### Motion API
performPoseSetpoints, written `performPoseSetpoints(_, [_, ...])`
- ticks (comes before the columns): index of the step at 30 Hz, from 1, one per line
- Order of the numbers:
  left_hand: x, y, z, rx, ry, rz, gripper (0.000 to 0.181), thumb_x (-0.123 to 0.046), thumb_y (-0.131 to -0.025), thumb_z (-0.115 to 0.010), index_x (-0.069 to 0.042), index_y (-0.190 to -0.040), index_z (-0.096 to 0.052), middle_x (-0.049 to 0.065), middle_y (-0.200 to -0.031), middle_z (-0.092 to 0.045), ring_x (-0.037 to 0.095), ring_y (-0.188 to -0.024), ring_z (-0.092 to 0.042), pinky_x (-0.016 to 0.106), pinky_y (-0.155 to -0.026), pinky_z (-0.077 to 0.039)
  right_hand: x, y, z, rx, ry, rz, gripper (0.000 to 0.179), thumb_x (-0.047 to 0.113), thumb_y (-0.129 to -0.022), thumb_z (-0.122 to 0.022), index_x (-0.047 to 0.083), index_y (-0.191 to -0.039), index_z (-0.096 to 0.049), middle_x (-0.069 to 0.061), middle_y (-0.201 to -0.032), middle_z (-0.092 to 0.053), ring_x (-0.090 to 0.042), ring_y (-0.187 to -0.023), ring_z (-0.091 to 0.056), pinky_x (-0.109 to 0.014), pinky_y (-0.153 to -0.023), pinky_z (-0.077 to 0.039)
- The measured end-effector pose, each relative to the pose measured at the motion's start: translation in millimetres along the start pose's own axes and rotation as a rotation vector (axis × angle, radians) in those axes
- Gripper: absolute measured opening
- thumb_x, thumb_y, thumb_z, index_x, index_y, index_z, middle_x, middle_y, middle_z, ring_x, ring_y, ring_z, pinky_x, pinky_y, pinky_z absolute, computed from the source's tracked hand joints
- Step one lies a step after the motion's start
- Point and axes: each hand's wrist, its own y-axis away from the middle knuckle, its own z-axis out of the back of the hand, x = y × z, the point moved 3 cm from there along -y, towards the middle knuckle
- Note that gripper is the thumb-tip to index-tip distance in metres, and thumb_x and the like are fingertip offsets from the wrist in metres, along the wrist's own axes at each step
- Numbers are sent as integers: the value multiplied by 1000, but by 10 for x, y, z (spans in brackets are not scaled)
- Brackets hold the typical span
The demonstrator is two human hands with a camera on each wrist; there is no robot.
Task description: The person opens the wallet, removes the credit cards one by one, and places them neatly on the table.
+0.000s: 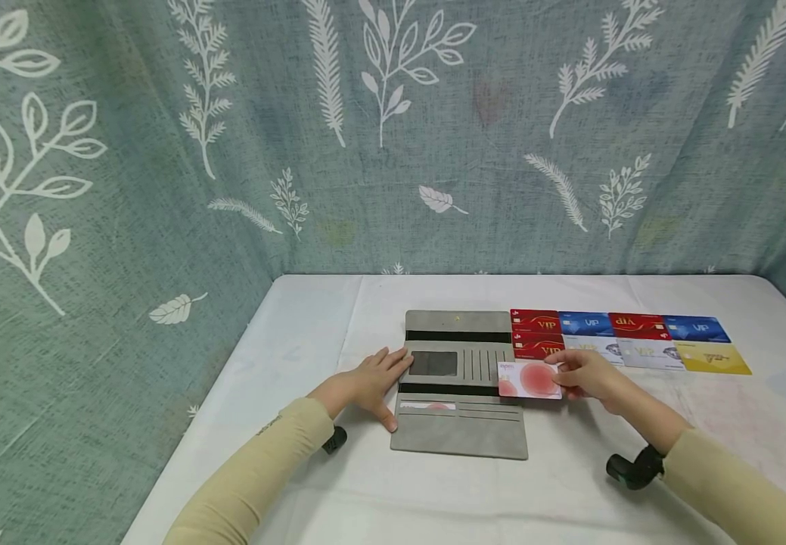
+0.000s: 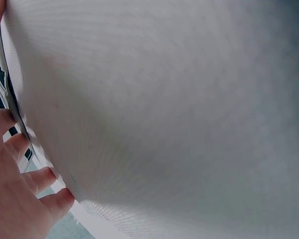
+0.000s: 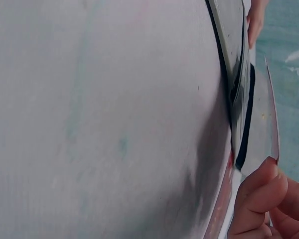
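Note:
A long grey wallet lies unfolded on the white table, with two black bands, a dark window pocket and several card slots. My left hand, fingers spread, rests along its left edge. Between thumb and fingers, my right hand pinches a white bank card with pink circles by its right end. That card is held above the wallet's right side; the right wrist view shows it edge-on, raised off the surface. Another pale card peeks out of a lower left slot.
Right of the wallet, several cards lie in two rows: red VIP cards, blue ones, silver ones and a gold one. Behind the table hangs a green leaf-patterned curtain.

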Motion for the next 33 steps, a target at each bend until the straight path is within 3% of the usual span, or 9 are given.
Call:
performPoseSetpoints(21, [0,0,-8,-1,8,4,121,-56,-58,-77,-11,-148,-10,8,-154,-5,36,-139,-6,49,-111,-14,-161,-22,298,-33,46,-42,43,7,-90,-55,-9,-128,-43,-10,-91,-49,-16,-65,-49,-22,-58,-48])
performPoseSetpoints(28, [2,-4,-8,-5,8,4,121,-55,-58,-78,-11,-148,-10,8,-154,-5,37,-139,-6,49,-111,-14,-219,-81,317,-44,61,-71,42,7,-90,-55,-8,-128,-45,-12,-93,-50,-16,-63,-49,-23,-57,-48])
performPoseSetpoints(33, [9,-14,-8,-10,8,8,121,-56,-57,-78,-11,-148,-12,8,-154,-5,38,-139,-7,50,-110,-14,-211,-125,281,-67,133,-49,40,7,-89,-56,-9,-124,-49,-20,-98,-56,-16,-63,-53,-23,-59,-50])
